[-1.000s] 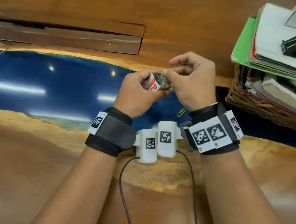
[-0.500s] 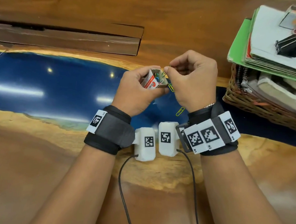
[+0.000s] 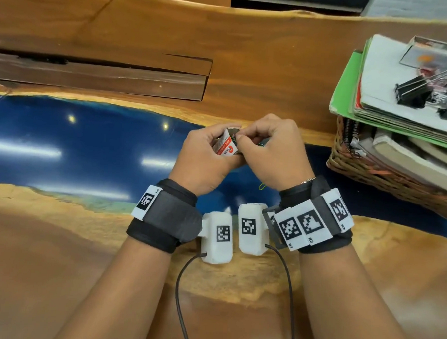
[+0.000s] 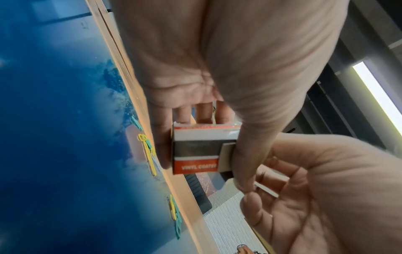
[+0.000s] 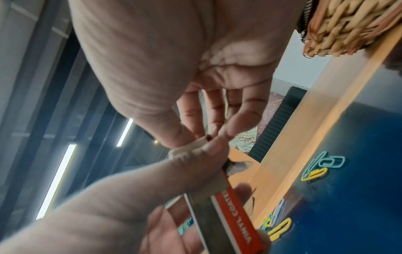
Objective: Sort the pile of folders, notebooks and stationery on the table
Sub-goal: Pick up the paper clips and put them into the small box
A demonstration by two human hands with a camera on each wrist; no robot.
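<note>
Risk: your left hand [image 3: 204, 160] grips clip box [image 3: 225, 146] above blue table [image 3: 63, 140] strip, tilted, mouth open. Right hand [image 3: 275, 151] fingertips pinch at mouth; contents unclear. Tilt further, clips spill onto loose paper clips [image 5: 322, 165] below.

**Materials and finishes**

Table [image 3: 249, 54]: polished brown wood, glossy blue resin inlay. Small box [image 3: 227, 146]: printed card, smooth, slightly shiny. Paper clips [image 5: 322, 167]: smooth coloured coating. Basket [image 3: 372, 174]: rough woven wicker. Binder clip [image 3: 413, 92]: black metal. Wrist straps [image 3: 173, 216]: matt black cloth.
</note>
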